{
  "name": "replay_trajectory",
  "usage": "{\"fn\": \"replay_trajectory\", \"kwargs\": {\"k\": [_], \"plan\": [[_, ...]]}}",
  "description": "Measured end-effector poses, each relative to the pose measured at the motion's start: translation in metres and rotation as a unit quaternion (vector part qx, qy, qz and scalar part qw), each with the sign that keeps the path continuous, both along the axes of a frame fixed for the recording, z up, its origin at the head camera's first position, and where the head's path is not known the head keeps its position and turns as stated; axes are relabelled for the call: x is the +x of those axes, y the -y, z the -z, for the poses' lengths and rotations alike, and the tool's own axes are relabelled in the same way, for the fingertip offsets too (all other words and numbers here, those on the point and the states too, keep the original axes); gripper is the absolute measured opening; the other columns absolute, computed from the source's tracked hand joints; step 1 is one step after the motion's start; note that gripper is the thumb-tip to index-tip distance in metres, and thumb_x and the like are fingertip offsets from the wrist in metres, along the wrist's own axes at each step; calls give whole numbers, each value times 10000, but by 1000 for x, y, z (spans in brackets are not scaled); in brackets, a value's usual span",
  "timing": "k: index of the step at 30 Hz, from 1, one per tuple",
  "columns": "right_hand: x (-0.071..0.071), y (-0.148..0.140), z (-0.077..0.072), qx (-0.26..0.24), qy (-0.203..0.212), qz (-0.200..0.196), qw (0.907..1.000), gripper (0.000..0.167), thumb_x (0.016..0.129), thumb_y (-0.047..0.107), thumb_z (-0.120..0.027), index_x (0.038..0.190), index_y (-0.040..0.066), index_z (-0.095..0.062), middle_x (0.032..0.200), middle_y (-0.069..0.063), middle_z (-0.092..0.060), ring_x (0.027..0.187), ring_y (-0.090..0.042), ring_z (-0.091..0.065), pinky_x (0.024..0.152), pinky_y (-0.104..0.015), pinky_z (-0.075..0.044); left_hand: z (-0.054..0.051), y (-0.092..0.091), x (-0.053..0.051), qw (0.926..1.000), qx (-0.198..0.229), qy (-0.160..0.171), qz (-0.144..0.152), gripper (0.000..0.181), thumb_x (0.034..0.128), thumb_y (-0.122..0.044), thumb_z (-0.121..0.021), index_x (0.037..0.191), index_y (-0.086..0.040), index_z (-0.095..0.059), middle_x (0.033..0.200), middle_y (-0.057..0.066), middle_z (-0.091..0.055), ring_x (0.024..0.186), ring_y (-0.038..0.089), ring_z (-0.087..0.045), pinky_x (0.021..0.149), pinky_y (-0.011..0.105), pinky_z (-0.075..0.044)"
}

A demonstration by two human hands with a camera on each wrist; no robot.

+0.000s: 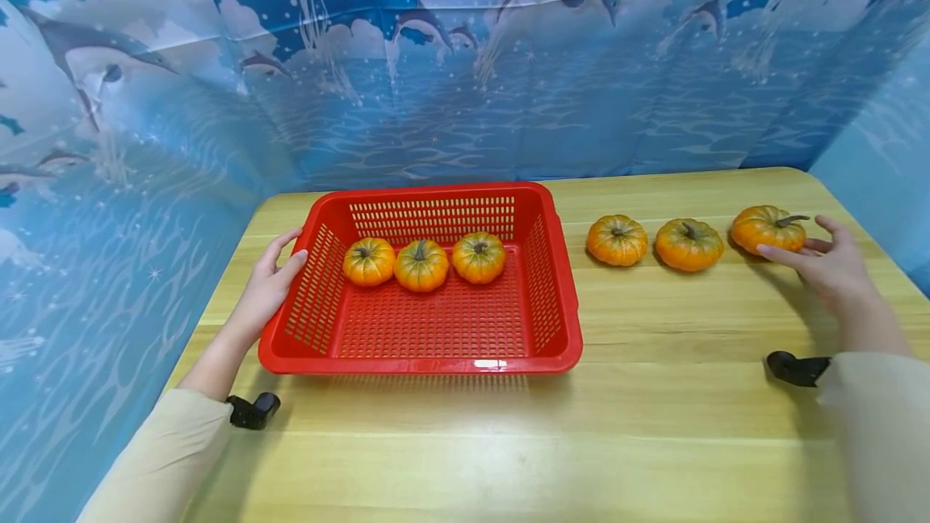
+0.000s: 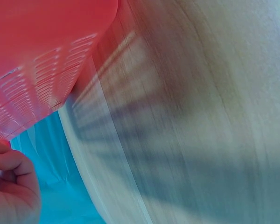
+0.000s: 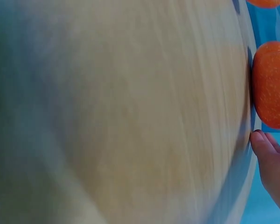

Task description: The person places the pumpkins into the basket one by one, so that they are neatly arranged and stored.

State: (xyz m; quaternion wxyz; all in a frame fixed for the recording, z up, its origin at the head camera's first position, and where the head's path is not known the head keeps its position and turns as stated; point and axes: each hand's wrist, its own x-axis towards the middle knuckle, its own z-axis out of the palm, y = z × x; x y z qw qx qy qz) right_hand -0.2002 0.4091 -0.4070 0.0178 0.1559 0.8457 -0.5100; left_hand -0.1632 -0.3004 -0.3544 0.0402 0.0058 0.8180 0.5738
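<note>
A red basket (image 1: 436, 365) stands on the table with three small orange pumpkins inside, the middle one (image 1: 421, 266) among them. At its left rim, my left hand (image 1: 265, 285) grips the edge between thumb and fingers; the left wrist view shows the curled fingers of this hand (image 2: 14, 186) by the basket wall (image 2: 46, 60). Three more pumpkins lie in a row to the right. Around the right side of the farthest one (image 1: 763, 228), my right hand (image 1: 835, 265) has its thumb and fingers spread, not closed on it. In the right wrist view, the hand (image 3: 273, 163) is beside this pumpkin (image 3: 273, 86).
Between the basket and my right hand lie two pumpkins, one nearer the basket (image 1: 616, 240) and one (image 1: 689, 245) beside it. The wooden table (image 1: 465, 458) ends at a blue dolphin-print cloth (image 1: 465, 119) behind and at the sides. Black wrist-worn pieces show below both hands.
</note>
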Motion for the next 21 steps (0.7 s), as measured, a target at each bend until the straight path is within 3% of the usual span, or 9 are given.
{"fn": "replay_trajectory", "kwargs": {"k": [5, 12, 21], "plan": [[-4, 2, 1, -2, 46, 166, 9999, 1000, 836, 441, -635, 1482, 289, 114, 1516, -240, 17, 1366, -319, -139, 1027, -228, -344, 0, 0, 0, 10000, -7, 53, -17, 591, 995, -357, -410, 1499, -199, -147, 1191, 294, -490, 789, 202, -671, 655, 377, -565], [-8, 7, 1, -32, 78, 262, 9996, 1002, 839, 420, -639, 1487, 258, 107, 1498, -288, 31, 1320, -406, -124, 1101, -387, -233, 0, 0, 0, 9999, -80, 63, -78, 589, 992, -365, -412, 1498, -210, -153, 1193, 285, -489, 775, 191, -670, 651, 372, -565], [-11, 8, -1, -9, 86, 174, 9998, 1022, 833, 411, -655, 1487, 241, 112, 1509, -265, 40, 1367, -358, -129, 1093, -339, -236, -1, -3, 0, 9999, -98, -7, -55, 584, 990, -373, -414, 1495, -211, -167, 1175, 283, -495, 772, 169, -664, 652, 360, -565]]}}
